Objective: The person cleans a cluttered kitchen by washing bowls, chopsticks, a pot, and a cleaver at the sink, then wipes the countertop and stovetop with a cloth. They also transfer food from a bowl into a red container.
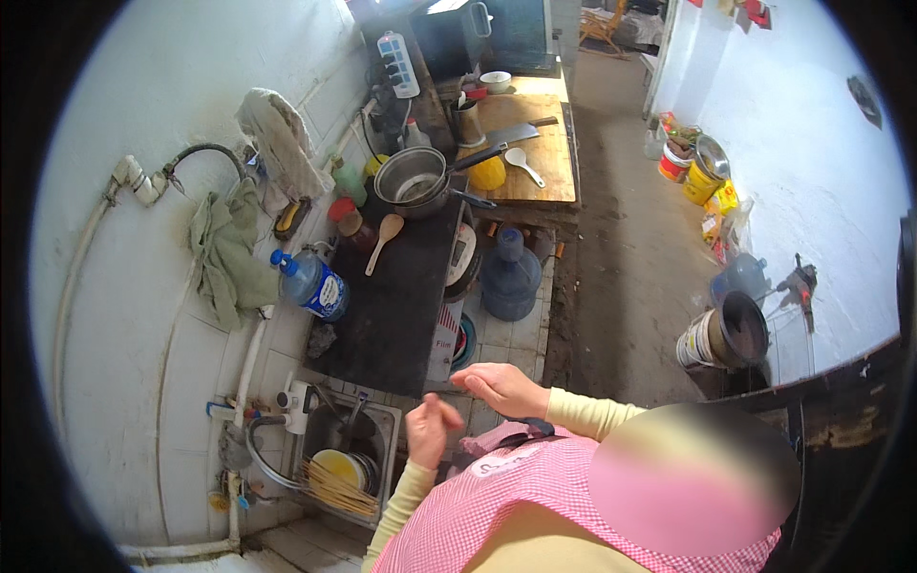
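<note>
My left hand (430, 427) is raised near the right rim of a metal sink (392, 448), fingers curled and nothing visible in them. Level with it but further right, my right hand (503, 389) is loosely closed in front of the apron (516, 458), just off the corner of a dark countertop (390, 308). A small gap separates the two hands. In the sink stand a yellow dish (337, 467) and several stacked dishes. A bundle of thin wooden sticks, seemingly chopsticks (344, 490), lies across them. The faucet (295, 407) is mounted at the sink's left.
On the counter are a pump bottle (315, 286), a wooden spoon (385, 240) and a saucepan (412, 183). Beyond lies a cutting board (559, 172) with a cleaver (512, 134) and a white spoon (525, 167). A large water jug (510, 279) and a bucket (716, 336) stand lower right.
</note>
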